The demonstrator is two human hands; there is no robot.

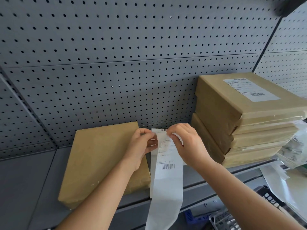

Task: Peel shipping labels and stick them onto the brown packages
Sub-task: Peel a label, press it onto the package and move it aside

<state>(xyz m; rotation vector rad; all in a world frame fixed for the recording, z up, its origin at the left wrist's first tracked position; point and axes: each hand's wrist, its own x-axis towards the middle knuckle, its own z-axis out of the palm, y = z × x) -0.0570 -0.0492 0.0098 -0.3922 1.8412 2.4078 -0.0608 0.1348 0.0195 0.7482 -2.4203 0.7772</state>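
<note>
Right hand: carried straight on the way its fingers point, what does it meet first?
The right hand pinches the label strip and points left and away. Straight on, it would likely meet the left hand, which holds the same strip. Beyond lies the pegboard wall, though depth is unclear.

Both bare forearms rise from the bottom edge of the frame and converge just below its centre. The left forearm (103, 193) comes up from left of centre. The left hand (141, 146) shows its back to the camera, thumb and forefinger pinched together at its upper right on the edge of a label strip (166, 171). The right forearm (245, 193) slants in from the lower right corner. The right hand (187, 143), also back to the camera, curls its fingers downward and pinches the same strip near its top. The two hands sit close together, fingertips nearly meeting.
</note>
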